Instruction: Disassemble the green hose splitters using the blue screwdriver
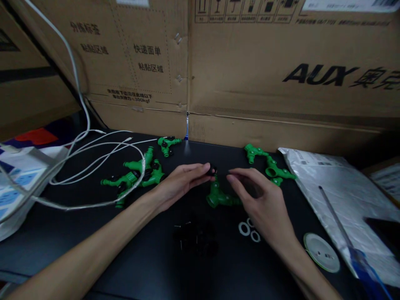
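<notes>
My left hand (184, 179) pinches a small black round part (212, 169) between thumb and fingers. Just below it, a green Y-shaped hose connector (218, 198) lies on the dark table, partly covered by my right hand (262, 200). The thumb and index finger of that hand are close together, right of the black part; anything between them is too small to make out. Nearer to me is a pile of small black parts (196, 237) with thin metal pins. Beside my right wrist lie several white ring washers (244, 228).
Green connectors (134, 177) with black fittings lie at the left near looped white cables (78, 204) and a power strip (18, 183). More green connectors (271, 166) are at the right. A screwdriver (343, 235) rests on a silvery bag (353, 200) near a round disc (321, 252). Cardboard boxes (250, 83) stand behind.
</notes>
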